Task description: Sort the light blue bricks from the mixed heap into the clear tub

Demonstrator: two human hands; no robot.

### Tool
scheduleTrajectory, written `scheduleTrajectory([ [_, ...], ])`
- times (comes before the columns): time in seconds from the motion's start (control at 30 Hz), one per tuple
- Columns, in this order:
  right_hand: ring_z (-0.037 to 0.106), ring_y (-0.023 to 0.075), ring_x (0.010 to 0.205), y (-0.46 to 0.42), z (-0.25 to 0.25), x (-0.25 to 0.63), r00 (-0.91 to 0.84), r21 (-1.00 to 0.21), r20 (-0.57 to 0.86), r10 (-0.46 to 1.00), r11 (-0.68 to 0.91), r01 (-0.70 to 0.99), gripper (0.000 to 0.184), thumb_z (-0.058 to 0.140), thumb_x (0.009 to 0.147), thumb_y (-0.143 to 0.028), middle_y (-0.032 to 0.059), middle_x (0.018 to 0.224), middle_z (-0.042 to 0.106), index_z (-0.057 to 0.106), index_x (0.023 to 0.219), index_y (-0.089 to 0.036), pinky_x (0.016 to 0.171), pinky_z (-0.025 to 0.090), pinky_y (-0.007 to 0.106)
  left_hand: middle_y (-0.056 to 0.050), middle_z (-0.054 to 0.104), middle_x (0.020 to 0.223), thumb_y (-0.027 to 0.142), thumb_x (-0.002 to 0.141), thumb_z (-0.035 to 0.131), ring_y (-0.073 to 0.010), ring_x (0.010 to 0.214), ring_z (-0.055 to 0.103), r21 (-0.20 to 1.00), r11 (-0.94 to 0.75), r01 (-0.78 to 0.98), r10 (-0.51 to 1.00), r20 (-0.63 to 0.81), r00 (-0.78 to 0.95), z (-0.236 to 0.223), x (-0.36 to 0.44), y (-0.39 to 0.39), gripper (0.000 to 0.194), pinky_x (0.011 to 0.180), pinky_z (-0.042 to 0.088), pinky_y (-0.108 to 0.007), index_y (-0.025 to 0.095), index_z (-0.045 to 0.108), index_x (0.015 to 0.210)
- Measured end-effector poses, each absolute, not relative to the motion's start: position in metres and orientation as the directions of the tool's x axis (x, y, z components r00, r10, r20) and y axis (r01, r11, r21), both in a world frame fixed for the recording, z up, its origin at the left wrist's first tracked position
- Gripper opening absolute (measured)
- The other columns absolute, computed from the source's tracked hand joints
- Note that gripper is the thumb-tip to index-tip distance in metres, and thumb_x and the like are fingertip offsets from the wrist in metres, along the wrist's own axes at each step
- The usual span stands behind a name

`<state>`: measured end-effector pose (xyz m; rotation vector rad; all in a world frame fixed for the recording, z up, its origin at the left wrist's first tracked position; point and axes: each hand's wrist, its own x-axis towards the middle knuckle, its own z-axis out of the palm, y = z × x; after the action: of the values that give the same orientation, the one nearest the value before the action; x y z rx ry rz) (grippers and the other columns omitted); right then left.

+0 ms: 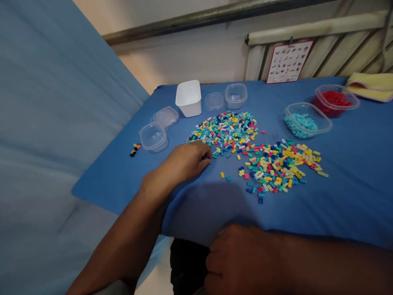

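Note:
My left hand (pixel 190 159) rests at the near left edge of a heap of small toy building bricks (pixel 229 129) in mixed colours. Its fingers curl down together by the bricks, and whatever they pinch is hidden. A second mixed heap of bricks (pixel 282 166) lies to the right, with a few loose pieces at its near side. My right hand (pixel 242 258) is a closed fist at the table's near edge, apart from the bricks. No object shows in it, though its palm is turned out of sight.
Behind the heaps are a white tub (pixel 189 98), clear boxes (pixel 154 137) and lids. A box of turquoise bricks (pixel 302 125) and one of red bricks (pixel 334 100) stand right. Black, yellow and orange joined bricks (pixel 135 150) lie left. A picture sheet (pixel 289 62) hangs behind; a yellow cloth (pixel 373 87) lies far right.

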<state>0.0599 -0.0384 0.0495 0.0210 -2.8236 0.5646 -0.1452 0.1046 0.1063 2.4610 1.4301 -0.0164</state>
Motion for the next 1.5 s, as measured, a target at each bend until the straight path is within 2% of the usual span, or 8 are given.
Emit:
scheduleTrajectory([
  [0.23,0.063,0.0185,0.070,-0.040,0.042,0.062,-0.949,-0.362,0.315,0.036,0.928,-0.085,0.012,0.078,0.100,-0.032,-0.0034,0.079,0.072,0.072,0.093,-0.023,0.054,0.041,0.036,-0.008,0.074,0.113,0.018,0.098,0.056,-0.0240,0.102,0.069,0.194,-0.536,0.822,0.827,-0.075,0.557,0.114,-0.135,0.119,0.026,0.088,0.051,-0.037,0.018,0.077,0.113],
  [0.37,0.063,0.0180,0.070,-0.040,0.042,0.062,-0.949,-0.364,0.312,0.041,0.928,-0.080,0.010,0.075,0.102,-0.031,-0.0039,0.079,0.072,0.073,0.096,-0.024,0.053,0.039,0.036,-0.009,0.074,0.110,0.017,0.101,0.054,-0.0257,0.106,0.069,0.131,-0.576,0.807,0.799,-0.116,0.590,0.110,-0.124,0.132,0.026,0.090,0.051,-0.036,0.017,0.079,0.107],
  [0.57,0.064,0.0179,0.075,-0.039,0.043,0.063,-0.954,-0.396,0.295,0.046,0.915,-0.078,0.010,0.072,0.105,-0.032,-0.0034,0.084,0.074,0.074,0.097,-0.025,0.055,0.040,0.035,-0.006,0.075,0.102,0.020,0.099,0.056,-0.0234,0.093,0.067,0.225,-0.568,0.792,0.779,-0.164,0.606,0.103,-0.119,0.131,0.020,0.081,0.047,-0.035,0.019,0.076,0.101],
  [0.73,0.063,0.0181,0.073,-0.038,0.046,0.064,-0.953,-0.394,0.297,0.056,0.917,-0.069,0.012,0.072,0.105,-0.032,-0.0039,0.082,0.072,0.074,0.095,-0.025,0.054,0.041,0.036,-0.006,0.075,0.100,0.017,0.096,0.058,-0.0220,0.088,0.066,0.225,-0.581,0.782,0.765,-0.176,0.619,0.110,-0.116,0.130,0.017,0.077,0.045,-0.034,0.018,0.074,0.100],
  [0.9,0.064,0.0182,0.074,-0.037,0.047,0.063,-0.960,-0.409,0.275,0.049,0.910,-0.070,0.014,0.072,0.106,-0.034,-0.0036,0.085,0.074,0.075,0.096,-0.024,0.055,0.041,0.036,-0.010,0.076,0.110,0.014,0.099,0.054,-0.0253,0.105,0.069,0.175,-0.634,0.753,0.752,-0.084,0.653,0.109,-0.107,0.149,0.027,0.092,0.050,-0.036,0.016,0.079,0.109],
  [1.07,0.066,0.0171,0.077,-0.035,0.048,0.064,-0.964,-0.440,0.262,0.049,0.895,-0.074,0.012,0.069,0.109,-0.033,-0.0035,0.088,0.076,0.077,0.104,-0.026,0.055,0.042,0.034,-0.012,0.075,0.116,0.010,0.098,0.054,-0.0273,0.113,0.069,0.125,-0.610,0.782,0.763,-0.173,0.623,0.103,-0.099,0.158,0.033,0.099,0.051,-0.037,0.015,0.081,0.115],
  [1.23,0.065,0.0169,0.075,-0.035,0.046,0.064,-0.960,-0.458,0.275,0.054,0.885,-0.081,0.006,0.072,0.106,-0.029,-0.0046,0.086,0.075,0.078,0.104,-0.028,0.054,0.042,0.034,-0.012,0.075,0.114,0.010,0.096,0.055,-0.0257,0.106,0.069,0.148,-0.617,0.773,0.744,-0.211,0.634,0.106,-0.098,0.156,0.031,0.094,0.050,-0.036,0.014,0.081,0.114],
  [1.5,0.065,0.0170,0.077,-0.037,0.040,0.063,-0.956,-0.432,0.293,0.029,0.896,-0.105,0.007,0.071,0.106,-0.028,-0.0034,0.086,0.074,0.077,0.103,-0.027,0.059,0.043,0.033,-0.008,0.074,0.092,0.018,0.098,0.062,-0.0207,0.080,0.061,0.137,-0.624,0.769,0.744,-0.199,0.638,0.106,-0.097,0.156,0.016,0.075,0.042,-0.034,0.017,0.076,0.092],
])
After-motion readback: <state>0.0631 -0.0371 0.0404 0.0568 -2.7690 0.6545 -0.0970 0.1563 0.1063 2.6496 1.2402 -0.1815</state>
